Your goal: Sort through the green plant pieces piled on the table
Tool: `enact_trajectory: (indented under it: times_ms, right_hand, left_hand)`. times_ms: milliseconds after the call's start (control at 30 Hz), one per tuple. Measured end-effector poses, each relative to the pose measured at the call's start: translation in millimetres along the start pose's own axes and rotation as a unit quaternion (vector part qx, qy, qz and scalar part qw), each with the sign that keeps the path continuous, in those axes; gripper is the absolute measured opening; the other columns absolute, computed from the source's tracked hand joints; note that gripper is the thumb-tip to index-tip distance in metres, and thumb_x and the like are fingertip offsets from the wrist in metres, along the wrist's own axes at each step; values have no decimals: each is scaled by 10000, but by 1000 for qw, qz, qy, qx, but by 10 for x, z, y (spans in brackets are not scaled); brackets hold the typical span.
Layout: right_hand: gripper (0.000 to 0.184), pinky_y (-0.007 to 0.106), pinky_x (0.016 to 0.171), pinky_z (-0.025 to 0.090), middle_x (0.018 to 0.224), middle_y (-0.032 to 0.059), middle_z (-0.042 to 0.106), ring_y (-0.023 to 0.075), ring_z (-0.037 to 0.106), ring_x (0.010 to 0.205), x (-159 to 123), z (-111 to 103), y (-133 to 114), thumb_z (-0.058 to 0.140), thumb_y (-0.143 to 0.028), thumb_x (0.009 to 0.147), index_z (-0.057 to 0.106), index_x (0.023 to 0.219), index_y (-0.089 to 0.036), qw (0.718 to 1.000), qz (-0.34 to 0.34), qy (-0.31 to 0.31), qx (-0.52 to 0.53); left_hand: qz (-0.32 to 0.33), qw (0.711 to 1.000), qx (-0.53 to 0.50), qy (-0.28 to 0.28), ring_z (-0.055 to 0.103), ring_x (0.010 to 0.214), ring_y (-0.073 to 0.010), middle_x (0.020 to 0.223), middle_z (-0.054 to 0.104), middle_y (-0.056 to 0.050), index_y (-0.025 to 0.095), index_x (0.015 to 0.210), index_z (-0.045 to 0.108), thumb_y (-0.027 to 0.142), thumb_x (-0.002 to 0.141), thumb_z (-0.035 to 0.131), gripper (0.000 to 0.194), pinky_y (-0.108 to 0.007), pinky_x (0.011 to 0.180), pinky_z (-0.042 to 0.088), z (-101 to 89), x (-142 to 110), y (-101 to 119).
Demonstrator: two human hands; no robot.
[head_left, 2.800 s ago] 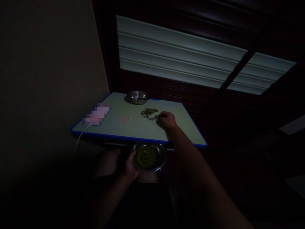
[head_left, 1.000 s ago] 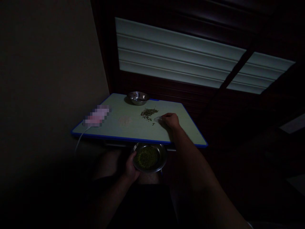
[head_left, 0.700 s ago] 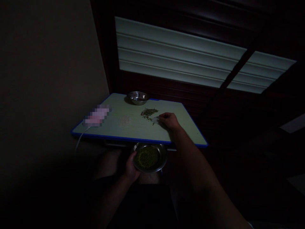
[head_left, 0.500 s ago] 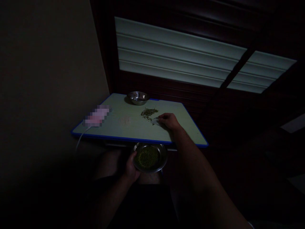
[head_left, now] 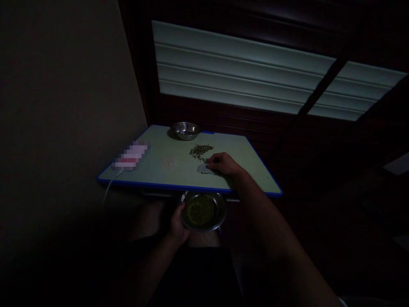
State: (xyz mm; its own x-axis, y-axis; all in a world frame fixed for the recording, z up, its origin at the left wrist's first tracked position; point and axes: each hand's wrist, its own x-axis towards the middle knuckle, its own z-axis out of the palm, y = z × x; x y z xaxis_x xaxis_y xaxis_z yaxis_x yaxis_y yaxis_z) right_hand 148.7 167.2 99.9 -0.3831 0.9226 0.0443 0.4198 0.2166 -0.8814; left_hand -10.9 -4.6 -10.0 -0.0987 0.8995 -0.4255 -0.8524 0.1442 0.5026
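Observation:
My left hand [head_left: 179, 225] grips the left rim of a steel bowl [head_left: 221, 213], thumb over the edge. Small green grains, like mung beans [head_left: 200, 210], lie inside it, and the bowl sits below the table's near edge, above my lap. Over the table, my right hand [head_left: 221, 163] pinches a thin, pale, flat scraper-like piece [head_left: 203, 169] against the surface. A few grains lie along its lower edge. Just beyond it spreads a loose pile of green-brown grains [head_left: 200, 151]. The exact kind of the pale piece is hard to make out in the dim light.
The pale table [head_left: 153, 172] has a blue rim. A second steel bowl [head_left: 185, 131] stands at its back edge. On the left lies a blurred pink object [head_left: 131, 157] with a white cable [head_left: 108, 187] hanging off. A wall and a dark slatted panel border the table.
My right hand has shifted slightly left and nearer with the pale piece, which now lies flatter, with more of it showing. The left hand still holds the bowl in place.

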Motion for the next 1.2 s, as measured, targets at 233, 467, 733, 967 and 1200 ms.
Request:
enact_trajectory:
  times_ms: [233,467,733,967,1200]
  right_hand:
    - [179,218,581,416,739,16,667,97,550,605,-122,45,-97,731,-211,668,659,814,-136,996,-36,-54,-58]
    - [208,214,609,408,762,9,668,109,559,670,-301,127,-101,737,-275,685,675,837,-148,992,-63,-34,-100]
    - [198,233,619,397,790,32,687,119,569,665,-469,197,-183,735,-287,700,691,850,-165,985,-41,17,-165]
    - [182,234,608,398,797,34,702,129,582,670,-561,257,-200,734,-303,688,690,816,-181,987,-21,51,-150]
    - [199,228,604,401,780,27,687,121,572,667,-607,268,-158,727,-315,678,676,809,-174,992,-25,45,-115]
  left_hand:
    - [3,1000,-1,-5,668,971,-280,905,755,-86,153,931,718,312,769,576,267,-432,925,491,22,-21,12]
    - [11,1000,-4,-21,653,1020,-282,934,751,-88,152,964,708,308,763,600,276,-423,939,483,19,-13,8]
    - [8,1000,5,-18,663,1003,-271,920,751,-94,145,958,703,295,784,585,259,-413,943,484,54,-20,-8]
    - [1,1000,13,-16,648,1042,-289,920,752,-90,159,954,699,300,782,590,248,-439,951,481,64,-23,-10]
    - [10,999,1,-32,637,1070,-296,939,749,-94,163,950,702,312,762,611,257,-437,952,478,41,-9,-28]
